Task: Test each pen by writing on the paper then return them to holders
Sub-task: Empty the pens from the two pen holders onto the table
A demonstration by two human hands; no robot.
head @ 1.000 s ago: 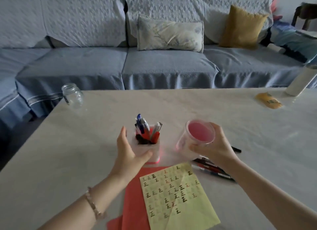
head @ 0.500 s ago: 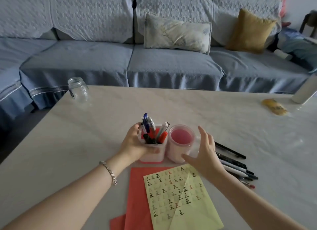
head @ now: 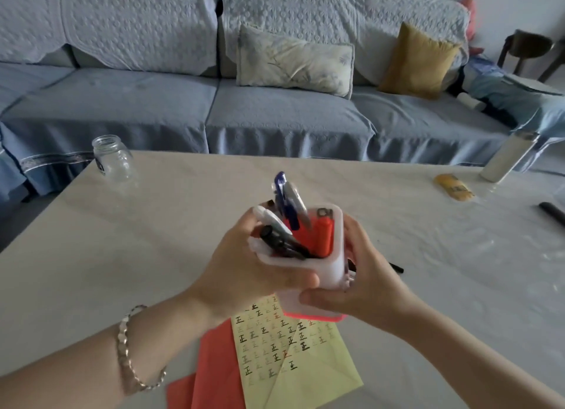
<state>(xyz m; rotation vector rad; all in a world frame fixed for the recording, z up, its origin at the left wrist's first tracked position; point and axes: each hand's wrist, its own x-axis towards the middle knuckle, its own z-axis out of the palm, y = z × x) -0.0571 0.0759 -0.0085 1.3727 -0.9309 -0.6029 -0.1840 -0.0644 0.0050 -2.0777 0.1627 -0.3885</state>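
Found the pen holder (head: 331, 256) clear of the table (head: 91, 256), directly above the far edge of the yellow paper (head: 293, 366), mouth tipped toward the wearer. Noted the left hand (head: 244, 265) curled round its left wall, fingers against the pens at the mouth. Noted the right hand (head: 363, 286) wrapped round its right wall, thumb along the front just above the pink base. Counted several pens inside, among them a blue pen (head: 286, 201), a black marker (head: 282, 245) and a thick red marker (head: 318, 237). Spotted one black pen (head: 396, 268) loose on the table, just right of the paper's far end.

Judged as the draw-out step, with the holder in both hands and no pen yet singled out. Calls next for setting the holder down or freeing one hand, pinching a single pen, uncapping it, and finding bare space on the paper.

Read rows of handwritten "正" on the yellow paper, in black, red and fainter inks. Could not read the dark mark on the holder's rim, nor the print on the yellow packet (head: 454, 187) far right beyond the paper.
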